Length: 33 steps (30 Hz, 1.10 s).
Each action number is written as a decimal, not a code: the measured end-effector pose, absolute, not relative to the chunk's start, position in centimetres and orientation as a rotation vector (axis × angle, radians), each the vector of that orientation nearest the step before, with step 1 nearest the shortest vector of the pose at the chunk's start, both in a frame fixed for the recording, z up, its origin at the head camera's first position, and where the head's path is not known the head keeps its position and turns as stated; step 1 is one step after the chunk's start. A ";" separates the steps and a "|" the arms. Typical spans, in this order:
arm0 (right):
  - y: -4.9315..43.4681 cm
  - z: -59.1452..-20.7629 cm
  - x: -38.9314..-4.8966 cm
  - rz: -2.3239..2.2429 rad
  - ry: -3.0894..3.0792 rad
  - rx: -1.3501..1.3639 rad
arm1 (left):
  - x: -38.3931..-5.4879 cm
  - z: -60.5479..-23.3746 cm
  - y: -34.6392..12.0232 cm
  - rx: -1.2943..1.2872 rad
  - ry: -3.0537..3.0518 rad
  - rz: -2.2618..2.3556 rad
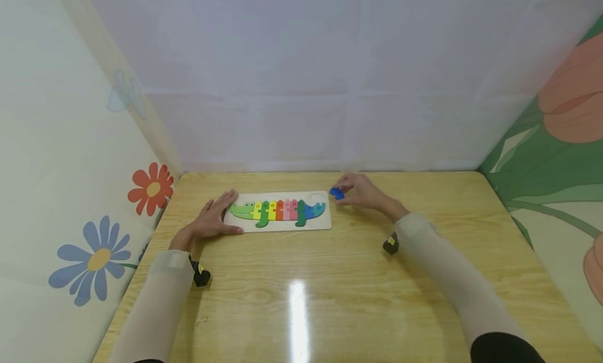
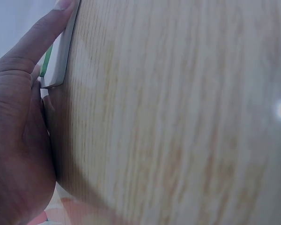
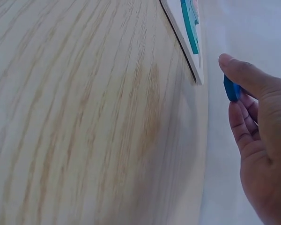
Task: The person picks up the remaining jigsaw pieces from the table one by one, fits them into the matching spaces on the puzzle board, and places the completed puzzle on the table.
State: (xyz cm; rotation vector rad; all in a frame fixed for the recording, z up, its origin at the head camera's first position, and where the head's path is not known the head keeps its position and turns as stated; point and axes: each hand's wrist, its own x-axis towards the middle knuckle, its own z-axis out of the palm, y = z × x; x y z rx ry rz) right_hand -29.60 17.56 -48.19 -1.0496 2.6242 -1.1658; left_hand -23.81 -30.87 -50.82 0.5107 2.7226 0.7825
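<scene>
A pale wooden puzzle board [image 1: 240, 198] lies toward the back of the table, with a colourful crocodile [image 1: 280, 210] of several interlocking pieces set in it. Along the board's left end rests my left hand [image 1: 212, 219], fingers spread and thumb on the near edge. Just past the board's right end, my right hand [image 1: 366, 193] pinches a curved blue puzzle piece [image 1: 336, 193] between thumb and fingers. The right wrist view shows that blue piece [image 3: 232, 88] held on edge, apart from the board. A curved outline shows on the board above the crocodile's blue tail.
The wooden table [image 1: 254, 289] runs up to a white cloth backdrop [image 1: 292, 117]. Printed flower panels stand on both sides. Each wrist carries a small black camera [image 1: 201, 275]. Light glares off the table's front middle.
</scene>
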 end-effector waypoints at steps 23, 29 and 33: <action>15.1 -48.7 -30.4 -1.165 2.571 -1.045 | -23.9 -50.9 -30.8 0.499 2.720 0.784; 14.8 -48.9 -30.7 -1.148 2.567 -1.064 | -24.0 -50.9 -31.0 0.501 2.724 0.787; 14.6 -49.0 -30.7 -1.130 2.577 -1.032 | -24.1 -51.1 -31.0 0.512 2.725 0.789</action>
